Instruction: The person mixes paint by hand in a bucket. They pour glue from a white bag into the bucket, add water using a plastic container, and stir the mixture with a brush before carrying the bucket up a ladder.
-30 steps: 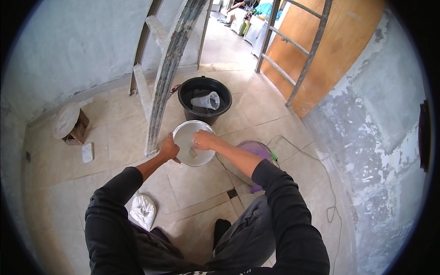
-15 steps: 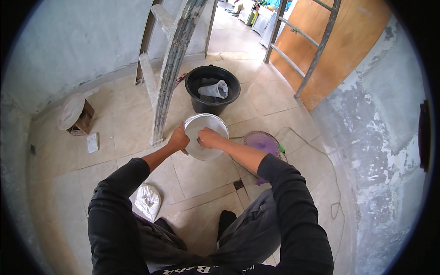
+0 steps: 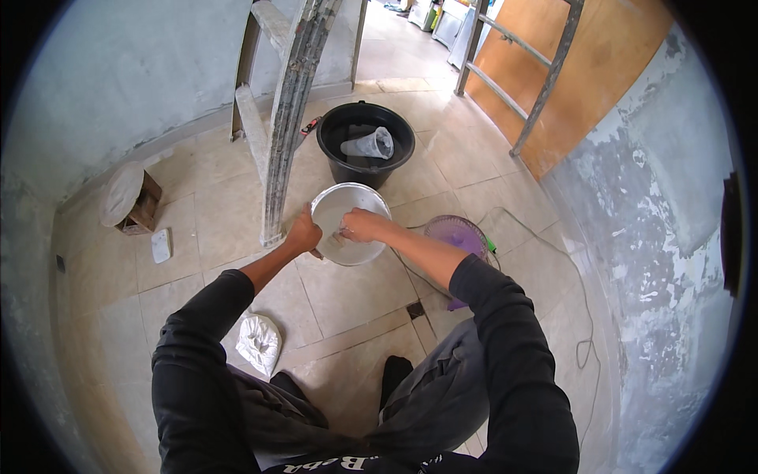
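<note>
A white bucket (image 3: 365, 254) is tilted toward me above the tiled floor, with a pale, wet-looking coating inside. My left hand (image 3: 304, 234) grips its left rim, thumb at the edge. Inside the bucket's mouth, my right hand (image 3: 360, 226) is closed near the inner wall; whatever its fingers hold is hidden or too small to name. Just beyond stands a black tub (image 3: 341, 169). In it lies a translucent plastic cup-like container (image 3: 371, 144), on its side.
A paint-stained ladder (image 3: 278, 174) stands left of the tub. A purple fan (image 3: 458, 235) with a trailing cord (image 3: 545, 241) lies at right. Near my left foot is a white sack (image 3: 258, 343). A small wooden stool (image 3: 140, 207) sits far left; another ladder (image 3: 545, 95) leans by an orange-brown board (image 3: 608, 71).
The view has shifted slightly. The white bucket's mouth sits a little higher in the picture, and my right hand has moved a bit within it. My left hand keeps its hold.
</note>
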{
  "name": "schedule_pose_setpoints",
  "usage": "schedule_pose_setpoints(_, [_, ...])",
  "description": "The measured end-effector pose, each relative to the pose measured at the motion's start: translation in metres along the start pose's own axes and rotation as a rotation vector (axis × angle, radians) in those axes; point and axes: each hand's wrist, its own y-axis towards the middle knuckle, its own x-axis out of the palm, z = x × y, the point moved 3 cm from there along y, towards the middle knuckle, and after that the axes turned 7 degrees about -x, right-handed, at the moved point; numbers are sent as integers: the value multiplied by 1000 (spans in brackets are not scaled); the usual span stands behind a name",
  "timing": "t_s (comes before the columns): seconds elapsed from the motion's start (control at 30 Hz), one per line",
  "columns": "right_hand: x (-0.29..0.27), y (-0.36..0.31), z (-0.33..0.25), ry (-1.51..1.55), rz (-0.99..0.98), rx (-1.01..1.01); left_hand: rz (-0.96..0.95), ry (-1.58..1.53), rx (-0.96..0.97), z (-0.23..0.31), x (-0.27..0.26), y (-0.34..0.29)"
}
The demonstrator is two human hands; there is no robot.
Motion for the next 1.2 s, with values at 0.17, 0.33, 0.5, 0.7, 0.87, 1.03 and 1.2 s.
schedule_pose_setpoints(0.17, [-10, -8, -3, -295, -13, 45, -81, 6, -33, 8, -1, 0])
schedule_pose_setpoints(0.33, [-23, -10, -12, -392, 234, -26, -67, -20, -37, 10, 1, -4])
schedule_pose_setpoints(0.5, [7, -12, -7, -342, 68, 38, -59, -117, -48, 15, 0, -9])
schedule_pose_setpoints(0.7, [14, -4, 9, -46, 85, 27, -39, -55, -49, 8, 4, -3])
schedule_pose_setpoints(0.87, [-33, -5, -9, 241, 19, 39, -46, -88, -68, 10, -4, -10])
schedule_pose_setpoints(1.03, [-74, 3, -9, 145, 86, -148, 84, 193, 56, -4, -2, 5])
schedule_pose_setpoints(1.2, [-93, -1, -23, -112, 146, -204, 202, 437, 144, 0, -3, -3])
